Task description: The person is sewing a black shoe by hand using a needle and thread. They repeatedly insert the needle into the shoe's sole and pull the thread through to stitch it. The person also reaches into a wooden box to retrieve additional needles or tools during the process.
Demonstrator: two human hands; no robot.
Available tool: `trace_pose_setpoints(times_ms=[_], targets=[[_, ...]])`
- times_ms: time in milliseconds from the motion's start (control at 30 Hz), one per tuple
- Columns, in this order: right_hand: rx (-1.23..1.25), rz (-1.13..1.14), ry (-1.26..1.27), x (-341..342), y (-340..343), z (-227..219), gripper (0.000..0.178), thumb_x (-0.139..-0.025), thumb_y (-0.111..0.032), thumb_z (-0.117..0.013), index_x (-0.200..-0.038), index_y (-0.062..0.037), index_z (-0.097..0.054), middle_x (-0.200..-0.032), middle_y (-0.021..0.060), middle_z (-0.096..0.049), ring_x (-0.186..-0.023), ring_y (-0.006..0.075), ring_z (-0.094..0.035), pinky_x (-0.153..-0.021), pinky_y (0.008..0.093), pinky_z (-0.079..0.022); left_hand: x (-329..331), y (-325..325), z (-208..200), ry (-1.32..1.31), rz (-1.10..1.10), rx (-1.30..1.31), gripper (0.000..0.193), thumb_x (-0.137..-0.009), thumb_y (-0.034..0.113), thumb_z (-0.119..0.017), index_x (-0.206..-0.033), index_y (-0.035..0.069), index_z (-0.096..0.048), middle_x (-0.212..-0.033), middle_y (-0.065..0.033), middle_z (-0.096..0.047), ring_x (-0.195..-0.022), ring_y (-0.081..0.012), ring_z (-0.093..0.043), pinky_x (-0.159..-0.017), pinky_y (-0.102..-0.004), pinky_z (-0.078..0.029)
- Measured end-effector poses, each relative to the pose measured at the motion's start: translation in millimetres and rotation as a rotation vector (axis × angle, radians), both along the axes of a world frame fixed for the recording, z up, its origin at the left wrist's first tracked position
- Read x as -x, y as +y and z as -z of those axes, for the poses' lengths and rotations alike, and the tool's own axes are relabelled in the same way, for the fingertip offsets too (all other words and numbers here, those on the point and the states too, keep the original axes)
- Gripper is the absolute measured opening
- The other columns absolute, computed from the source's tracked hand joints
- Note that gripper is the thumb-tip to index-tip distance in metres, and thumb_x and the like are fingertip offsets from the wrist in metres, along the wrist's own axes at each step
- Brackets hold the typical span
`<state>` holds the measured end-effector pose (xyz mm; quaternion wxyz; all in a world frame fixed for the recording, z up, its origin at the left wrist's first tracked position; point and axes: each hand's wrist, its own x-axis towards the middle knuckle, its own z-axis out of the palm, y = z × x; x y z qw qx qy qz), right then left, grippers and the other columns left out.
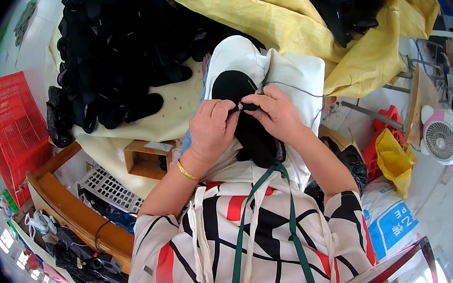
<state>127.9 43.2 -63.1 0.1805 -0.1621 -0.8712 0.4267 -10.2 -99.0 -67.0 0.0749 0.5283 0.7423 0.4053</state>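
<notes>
A black cloth shoe [235, 83] lies on the white cloth [304, 72] over my lap, its rounded end pointing away from me. My left hand [211, 125] pinches the left side of a narrow black strap across it. From the right, my right hand [275, 115] grips the same strap between thumb and fingers. A small shiny ornament [240, 106] shows between my fingertips. Close to my right fingers is a short, thin pale line, too fine to tell whether it is needle or thread. My fingers partly hide the strap.
A large heap of black cloth shoes [112, 54] fills the far left, beside a yellow woven sack [256, 0]. At left are a red crate [13, 131], a wooden box [143, 160] and a white perforated basket [111, 188]. A white fan [440, 135] stands right.
</notes>
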Motion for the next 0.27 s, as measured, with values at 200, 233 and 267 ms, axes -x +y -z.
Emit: trace_pose_setpoints(times_ms=[200,233,267], targets=[[-0.008,0.006,-0.02,5.3,-0.8,0.0,0.031,-0.073,-0.002,-0.076,-0.103,-0.008,-0.068,-0.082,0.0096,-0.055,-0.077,0.0291,-0.057,-0.066,0.0383,-0.049,2.6,-3.2,-1.0,-0.057,0.001,0.029,0.028,-0.075,0.006,-0.075,-0.1,0.009,-0.062,-0.086,-0.0072,-0.064,-0.076,-0.0284,-0.062,-0.063,-0.0365,-0.05],[-0.002,0.013,-0.023,5.7,-1.4,1.1,0.03,-0.074,-0.002,-0.076,-0.103,-0.008,-0.068,-0.082,0.0097,-0.055,-0.077,0.029,-0.057,-0.066,0.0383,-0.049,2.6,-4.2,-0.3,-0.088,0.003,0.039,0.028,-0.075,0.006,-0.075,-0.1,0.009,-0.062,-0.086,-0.0071,-0.064,-0.075,-0.0284,-0.062,-0.064,-0.0364,-0.05],[0.003,0.02,-0.025,5.9,-2.2,2.5,0.029,-0.075,-0.002,-0.076,-0.103,-0.0081,-0.068,-0.082,0.0097,-0.055,-0.077,0.0289,-0.057,-0.066,0.0383,-0.049,2.3,-5.9,1.6,-0.163,0.005,0.091,0.03,-0.075,0.007,-0.075,-0.102,0.011,-0.063,-0.086,-0.0071,-0.065,-0.076,-0.0287,-0.062,-0.065,-0.036,-0.051]])
